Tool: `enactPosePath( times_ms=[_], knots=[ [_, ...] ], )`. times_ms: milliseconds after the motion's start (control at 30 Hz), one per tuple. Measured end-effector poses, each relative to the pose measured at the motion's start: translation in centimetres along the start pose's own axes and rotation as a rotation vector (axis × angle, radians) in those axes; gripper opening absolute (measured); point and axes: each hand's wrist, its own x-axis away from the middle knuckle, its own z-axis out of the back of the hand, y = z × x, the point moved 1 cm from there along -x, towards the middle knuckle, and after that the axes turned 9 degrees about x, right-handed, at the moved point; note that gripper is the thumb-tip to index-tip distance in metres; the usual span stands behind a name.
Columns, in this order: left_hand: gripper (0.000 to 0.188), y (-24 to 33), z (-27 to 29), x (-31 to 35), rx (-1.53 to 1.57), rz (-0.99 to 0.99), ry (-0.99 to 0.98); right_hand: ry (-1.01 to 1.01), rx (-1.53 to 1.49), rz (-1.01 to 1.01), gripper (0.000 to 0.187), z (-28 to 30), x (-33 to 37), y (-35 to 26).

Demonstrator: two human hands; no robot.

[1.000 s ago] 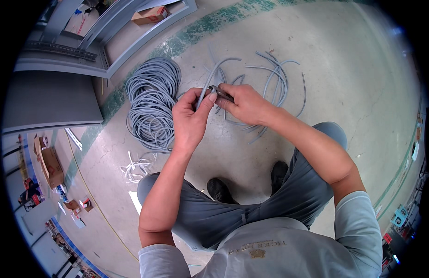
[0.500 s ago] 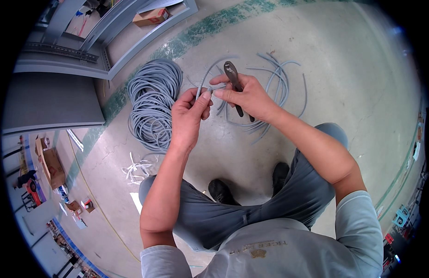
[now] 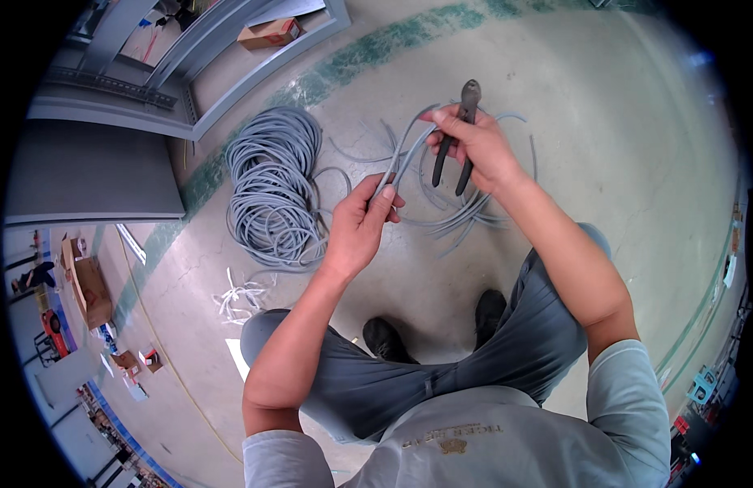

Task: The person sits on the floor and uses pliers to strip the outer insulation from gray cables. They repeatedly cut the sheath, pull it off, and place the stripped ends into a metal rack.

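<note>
The grey cable (image 3: 402, 154) runs in a taut, slightly slanted line between the two hands, above the concrete floor (image 3: 620, 146) in front of the squatting person's knees. The left hand (image 3: 362, 228) pinches its lower part, thumb and forefinger closed tight on it and the other fingers curled underneath. The right hand (image 3: 474, 146) holds the upper end between thumb and forefinger, and the same hand grips a pair of black-handled pliers (image 3: 460, 134) in its palm, the steel nose pointing up and away from the body, the two handles hanging below the fingers and spread a little apart. Whether the nose of the pliers is open or closed cannot be told.

Behind the hands a loose bunch of cut cable lengths (image 3: 466, 215) lies curved on the floor. To the left of it sits a large coil of cable (image 3: 271, 187), grey like the rest, with a strand leading off toward the bunch. Near the left knee lies a small heap of white scraps (image 3: 240, 294). A green painted stripe (image 3: 344, 65) crosses the floor beyond the coil, next to a grey metal frame (image 3: 254, 73) with a cardboard box (image 3: 269, 32) on it. Two black shoes (image 3: 437, 329) show between the grey trouser legs
</note>
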Motion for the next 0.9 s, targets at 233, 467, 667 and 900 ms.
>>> enactPosePath(
  times_ms=[233,467,667,900],
  knots=[
    [0.035,0.6,0.0,0.1,-0.011,0.032,-0.057,-0.015,-0.159,0.121,0.026,1.9,-1.1,-1.6],
    [0.033,0.6,0.6,-0.3,0.038,0.153,-0.09,-0.009,-0.157,0.157,0.021,2.1,-0.8,-2.1],
    [0.036,0.7,1.3,-1.2,0.134,0.332,-0.046,0.052,0.053,0.146,0.019,1.6,-0.5,-2.5],
    [0.062,0.0,0.1,-2.0,-0.035,0.382,0.092,0.074,0.246,0.168,0.016,1.9,-0.9,-1.7]
  ],
)
